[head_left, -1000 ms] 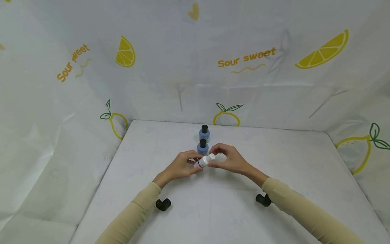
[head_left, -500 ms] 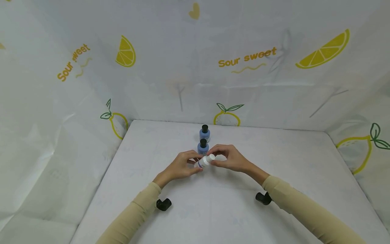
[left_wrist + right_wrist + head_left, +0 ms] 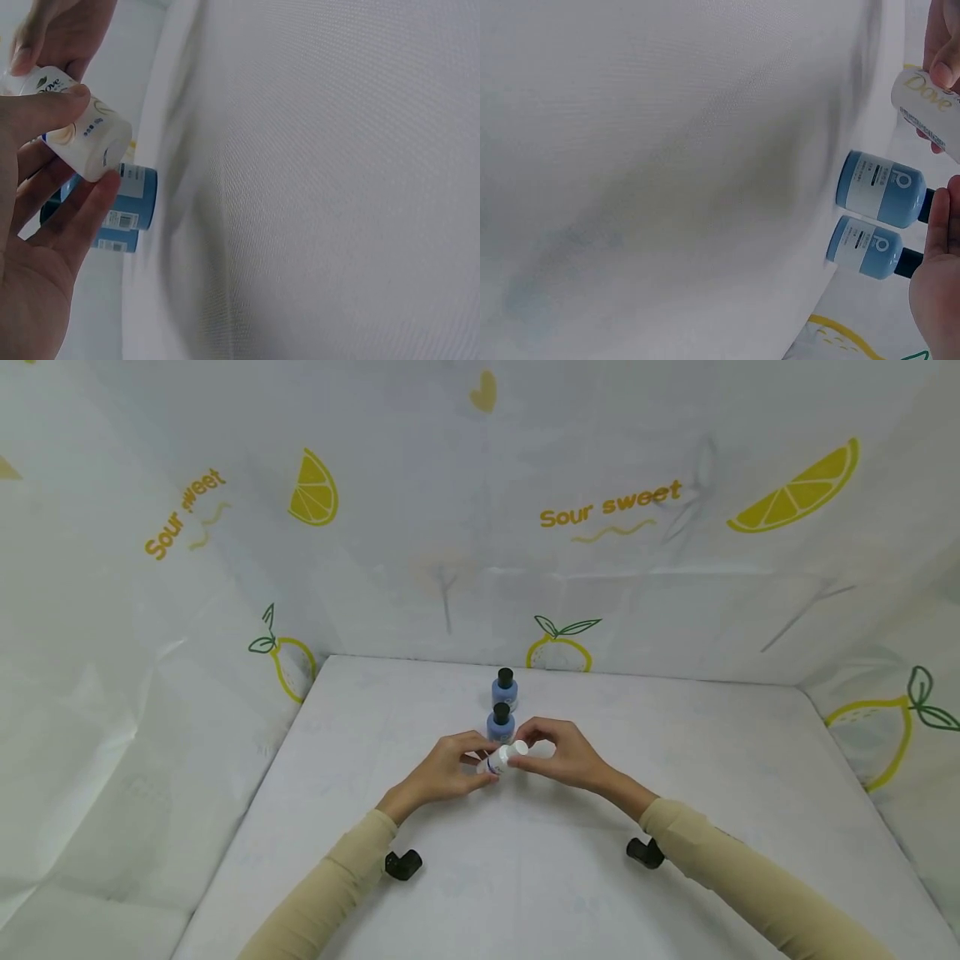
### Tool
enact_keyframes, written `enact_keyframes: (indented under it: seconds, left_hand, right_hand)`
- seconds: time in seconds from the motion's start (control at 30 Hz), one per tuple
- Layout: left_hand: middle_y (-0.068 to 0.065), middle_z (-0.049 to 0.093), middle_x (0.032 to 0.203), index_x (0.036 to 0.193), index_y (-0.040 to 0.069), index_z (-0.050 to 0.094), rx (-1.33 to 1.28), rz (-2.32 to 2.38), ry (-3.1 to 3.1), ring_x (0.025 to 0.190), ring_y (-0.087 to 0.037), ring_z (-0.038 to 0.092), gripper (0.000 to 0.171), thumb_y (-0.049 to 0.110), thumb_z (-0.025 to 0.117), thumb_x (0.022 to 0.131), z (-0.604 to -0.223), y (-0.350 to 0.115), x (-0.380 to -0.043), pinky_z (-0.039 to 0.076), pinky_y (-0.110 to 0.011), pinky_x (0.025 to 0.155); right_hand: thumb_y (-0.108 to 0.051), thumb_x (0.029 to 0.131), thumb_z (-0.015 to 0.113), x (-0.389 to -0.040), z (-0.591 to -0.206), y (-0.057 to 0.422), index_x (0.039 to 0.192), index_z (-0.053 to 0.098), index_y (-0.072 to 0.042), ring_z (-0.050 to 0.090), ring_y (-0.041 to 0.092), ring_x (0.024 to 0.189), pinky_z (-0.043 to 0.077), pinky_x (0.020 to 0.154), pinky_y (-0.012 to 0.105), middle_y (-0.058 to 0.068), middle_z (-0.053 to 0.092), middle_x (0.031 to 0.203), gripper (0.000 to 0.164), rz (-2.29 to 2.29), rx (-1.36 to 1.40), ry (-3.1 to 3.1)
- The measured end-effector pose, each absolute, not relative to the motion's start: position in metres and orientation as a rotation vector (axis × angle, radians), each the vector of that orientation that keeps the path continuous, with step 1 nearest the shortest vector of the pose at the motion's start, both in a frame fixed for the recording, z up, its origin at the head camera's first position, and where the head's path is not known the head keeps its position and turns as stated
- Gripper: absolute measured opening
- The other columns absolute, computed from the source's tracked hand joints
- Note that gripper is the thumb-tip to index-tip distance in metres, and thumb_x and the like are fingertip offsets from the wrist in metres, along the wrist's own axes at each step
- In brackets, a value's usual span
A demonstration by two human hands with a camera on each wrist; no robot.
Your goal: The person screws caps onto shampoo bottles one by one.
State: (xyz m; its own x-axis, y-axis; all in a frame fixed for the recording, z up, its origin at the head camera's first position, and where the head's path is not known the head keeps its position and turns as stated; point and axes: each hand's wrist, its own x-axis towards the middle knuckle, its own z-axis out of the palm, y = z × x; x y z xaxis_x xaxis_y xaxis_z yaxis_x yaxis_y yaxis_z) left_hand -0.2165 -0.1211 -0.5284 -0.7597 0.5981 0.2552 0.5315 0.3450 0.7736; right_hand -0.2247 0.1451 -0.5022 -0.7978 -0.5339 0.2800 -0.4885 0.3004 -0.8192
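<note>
A small white Dove bottle with a white cap is held tilted above the table, cap end up and to the right. My left hand grips the bottle's body between thumb and fingers; the left wrist view shows its base between them. At the other end, my right hand pinches the cap end with thumb and fingers. Just behind the hands, two blue bottles with black caps stand upright in a line, the nearer blue bottle and the farther blue bottle.
On the white table, one black elbow-shaped piece lies beside the left sleeve and another black piece beside the right sleeve. A white lemon-print sheet rises behind the table and at its sides.
The right thumb and fingers shift slightly back and forth around the white bottle's cap. The left hand keeps its grip, and the blue bottles stay in place.
</note>
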Motion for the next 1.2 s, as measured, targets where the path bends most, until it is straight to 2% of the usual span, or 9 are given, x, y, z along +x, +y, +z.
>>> enact_keyframes:
  seconds: [0.17, 0.5, 0.73, 0.87, 1.03, 1.1, 1.2]
  left_hand:
    - [-0.012, 0.076, 0.119, 0.131, 0.001, 0.075, 1.076, 1.4, 2.52, 0.107, -0.024, 0.075, 0.042, 0.009, 0.087, 0.092, -0.529, -0.122, -0.216, 0.067, -0.023, 0.093]
    - [-0.011, 0.075, 0.118, 0.13, 0.001, 0.075, 1.089, 1.393, 2.522, 0.109, -0.024, 0.075, 0.04, 0.011, 0.087, 0.093, -0.523, -0.121, -0.217, 0.067, -0.023, 0.094]
    - [-0.01, 0.076, 0.119, 0.13, 0.003, 0.075, 1.071, 1.374, 2.537, 0.109, -0.023, 0.075, 0.04, 0.012, 0.087, 0.093, -0.524, -0.121, -0.22, 0.066, -0.02, 0.093]
    - [-0.01, 0.076, 0.118, 0.13, 0.003, 0.075, 1.083, 1.387, 2.535, 0.109, -0.024, 0.075, 0.04, 0.012, 0.087, 0.093, -0.524, -0.121, -0.22, 0.067, -0.022, 0.093]
    - [-0.01, 0.076, 0.118, 0.129, 0.004, 0.075, 1.074, 1.397, 2.529, 0.108, -0.023, 0.075, 0.039, 0.012, 0.087, 0.093, -0.525, -0.121, -0.22, 0.067, -0.022, 0.092]
    - [-0.01, 0.076, 0.118, 0.129, 0.004, 0.075, 1.072, 1.4, 2.525, 0.108, -0.023, 0.075, 0.039, 0.012, 0.087, 0.093, -0.526, -0.121, -0.22, 0.067, -0.022, 0.092]
    - [-0.01, 0.076, 0.118, 0.13, 0.004, 0.075, 1.071, 1.402, 2.52, 0.109, -0.024, 0.075, 0.04, 0.012, 0.087, 0.093, -0.527, -0.121, -0.219, 0.067, -0.023, 0.093]
  right_hand:
    - [-0.012, 0.087, 0.092, -0.222, -0.502, 0.142, 0.105, 0.074, -0.011, 0.069, 0.006, 0.092, 0.064, 0.093, 0.021, 0.001, 0.076, 0.099, 0.025, -1.536, -0.988, 2.543]
    - [-0.013, 0.087, 0.092, -0.22, -0.505, 0.139, 0.104, 0.072, -0.009, 0.067, 0.008, 0.091, 0.065, 0.09, 0.029, 0.003, 0.075, 0.097, 0.026, -1.551, -0.933, 2.632]
    - [-0.013, 0.084, 0.094, -0.22, -0.503, 0.14, 0.107, 0.072, -0.009, 0.068, 0.007, 0.093, 0.067, 0.091, 0.045, 0.004, 0.076, 0.101, 0.032, -1.572, -0.954, 2.62]
    - [-0.009, 0.086, 0.092, -0.223, -0.502, 0.145, 0.116, 0.071, -0.003, 0.069, 0.009, 0.102, 0.066, 0.1, 0.033, 0.01, 0.076, 0.112, 0.038, -1.61, -0.996, 2.538]
    - [0.008, 0.093, 0.076, -0.229, -0.498, 0.152, 0.133, 0.064, 0.007, 0.07, 0.019, 0.12, 0.059, 0.111, 0.022, 0.029, 0.07, 0.128, 0.041, -1.692, -1.079, 2.287]
    - [0.015, 0.093, 0.069, -0.231, -0.498, 0.154, 0.134, 0.064, 0.008, 0.069, 0.021, 0.124, 0.057, 0.113, 0.021, 0.033, 0.067, 0.132, 0.041, -1.713, -1.093, 2.205]
    - [0.019, 0.092, 0.066, -0.23, -0.497, 0.154, 0.13, 0.067, 0.01, 0.069, 0.017, 0.124, 0.055, 0.114, 0.018, 0.035, 0.067, 0.132, 0.039, -1.732, -1.076, 2.133]
